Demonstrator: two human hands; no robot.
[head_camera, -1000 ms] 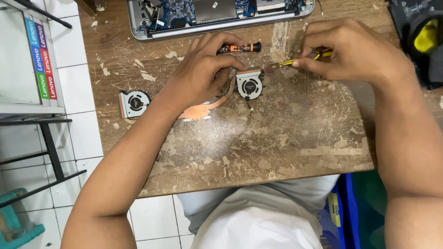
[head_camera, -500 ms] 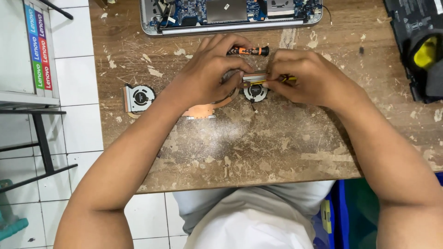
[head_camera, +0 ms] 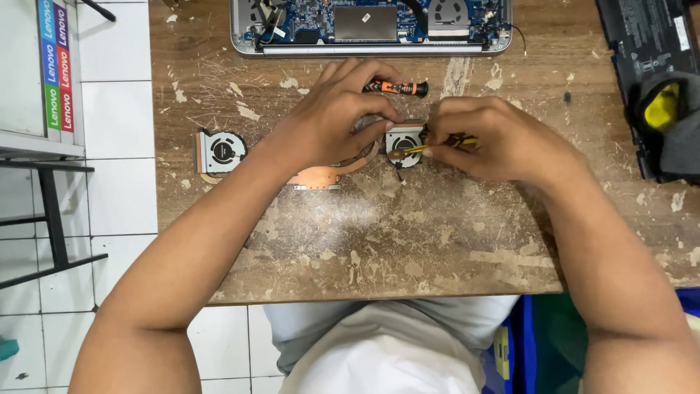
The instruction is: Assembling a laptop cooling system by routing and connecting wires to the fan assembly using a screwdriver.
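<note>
Two bare hands are seen from above, meeting near the middle of a worn, paint-flecked wooden surface [head_camera: 408,233]. The left hand [head_camera: 332,120] is curled, its fingertips pressed onto the edge of a small round grey cooling fan [head_camera: 402,143], which is held flat against the wood. The right hand [head_camera: 496,138] is closed in a pinch around a thin yellow-handled screwdriver [head_camera: 430,147], whose tip is laid over the fan's centre. A curved copper heat pipe with a flat copper plate [head_camera: 328,174] is attached to the fan and is partly hidden under the left hand.

Just beyond the left fingers, a short orange-and-black screwdriver [head_camera: 397,88] is lying on the wood. A second round grey fan [head_camera: 220,152] is set well to the left, apart from the hands. At the far edge, an opened silver laptop with a blue circuit board [head_camera: 372,25] is exposed. On the right, a flat black battery pack [head_camera: 645,44] and a grey-and-yellow cloth bundle [head_camera: 667,120] are placed.
</note>
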